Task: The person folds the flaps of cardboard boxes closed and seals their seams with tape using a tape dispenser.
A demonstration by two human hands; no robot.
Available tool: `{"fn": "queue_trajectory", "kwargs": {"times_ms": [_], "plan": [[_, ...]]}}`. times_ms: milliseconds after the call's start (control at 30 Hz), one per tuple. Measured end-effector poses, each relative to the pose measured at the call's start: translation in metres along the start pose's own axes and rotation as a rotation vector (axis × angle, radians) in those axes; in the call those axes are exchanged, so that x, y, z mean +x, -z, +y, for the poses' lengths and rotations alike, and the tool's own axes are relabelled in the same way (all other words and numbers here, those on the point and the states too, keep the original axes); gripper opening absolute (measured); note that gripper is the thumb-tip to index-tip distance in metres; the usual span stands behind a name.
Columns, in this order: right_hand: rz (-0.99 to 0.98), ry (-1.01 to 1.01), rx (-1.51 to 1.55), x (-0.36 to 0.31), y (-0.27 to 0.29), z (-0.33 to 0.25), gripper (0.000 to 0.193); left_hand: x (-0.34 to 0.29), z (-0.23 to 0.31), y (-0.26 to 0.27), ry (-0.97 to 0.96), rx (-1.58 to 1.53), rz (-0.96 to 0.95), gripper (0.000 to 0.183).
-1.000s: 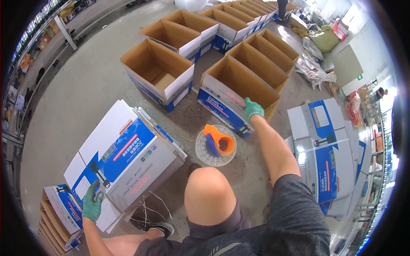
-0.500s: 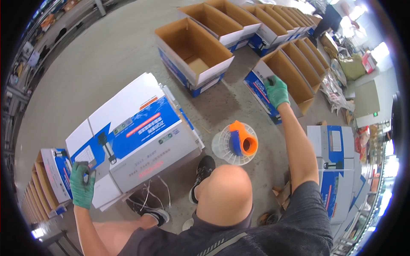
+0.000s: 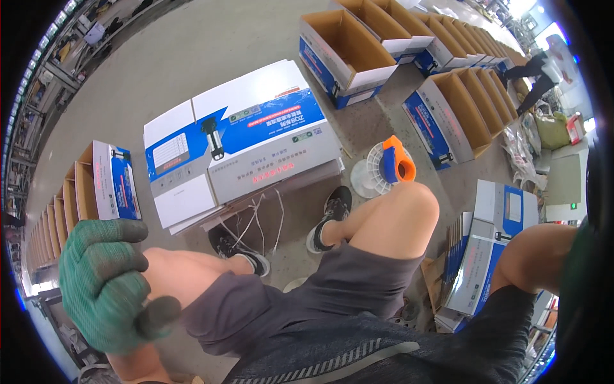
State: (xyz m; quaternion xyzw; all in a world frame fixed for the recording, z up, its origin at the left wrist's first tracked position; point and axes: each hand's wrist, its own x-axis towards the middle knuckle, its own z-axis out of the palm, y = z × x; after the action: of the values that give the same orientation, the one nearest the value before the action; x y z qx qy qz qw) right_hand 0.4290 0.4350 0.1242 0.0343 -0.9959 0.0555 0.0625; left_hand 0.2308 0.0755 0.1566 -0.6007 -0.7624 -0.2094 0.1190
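My left hand (image 3: pixel 109 281), in a green knit glove with dark fingertips, is raised close at the lower left. Its fingers are loosely curled and the thumb stands apart, with nothing seen between them. My right forearm (image 3: pixel 537 253) bends up at the right edge. Only a dark green blurred patch of my right hand (image 3: pixel 574 288) shows there, its fingers hidden. Ahead of my feet lies a stack of flattened white, grey and blue cartons (image 3: pixel 256 137), touched by neither hand. An orange and blue tape dispenser (image 3: pixel 400 163) rests on an upturned pale plastic basket (image 3: pixel 368 179).
Opened cartons (image 3: pixel 345 48) stand in rows at the far right, and more cartons (image 3: pixel 464 109) nearer. Another row (image 3: pixel 109 182) is at the left. Flat cartons (image 3: pixel 492 249) lean by my right side. Loose white straps (image 3: pixel 256 221) hang by my shoes. A person (image 3: pixel 543 70) is at the far right.
My left hand has left the flat carton stack and come up close. My right hand has let go of the standing carton and swung up to the right edge.
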Motion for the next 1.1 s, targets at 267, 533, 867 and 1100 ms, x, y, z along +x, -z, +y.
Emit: {"fn": "queue_trajectory", "kwargs": {"times_ms": [267, 533, 867, 1100], "plan": [[-0.082, -0.104, 0.081, -0.033, -0.002, -0.021, 0.017, -0.009, 0.032, 0.018, 0.038, 0.384, -0.556, 0.036], [-0.152, -0.226, 0.179, -0.061, -0.005, 0.012, 0.019, 0.011, 0.030, -0.013, -0.015, 0.535, -0.679, 0.035], [-0.224, -0.428, 0.310, -0.072, 0.030, 0.053, 0.021, 0.060, 0.022, -0.010, -0.027, 0.462, -0.747, 0.033], [-0.210, -0.503, 0.298, -0.106, 0.031, 0.066, 0.023, 0.058, 0.029, -0.023, -0.035, 0.424, -0.764, 0.032]]}}
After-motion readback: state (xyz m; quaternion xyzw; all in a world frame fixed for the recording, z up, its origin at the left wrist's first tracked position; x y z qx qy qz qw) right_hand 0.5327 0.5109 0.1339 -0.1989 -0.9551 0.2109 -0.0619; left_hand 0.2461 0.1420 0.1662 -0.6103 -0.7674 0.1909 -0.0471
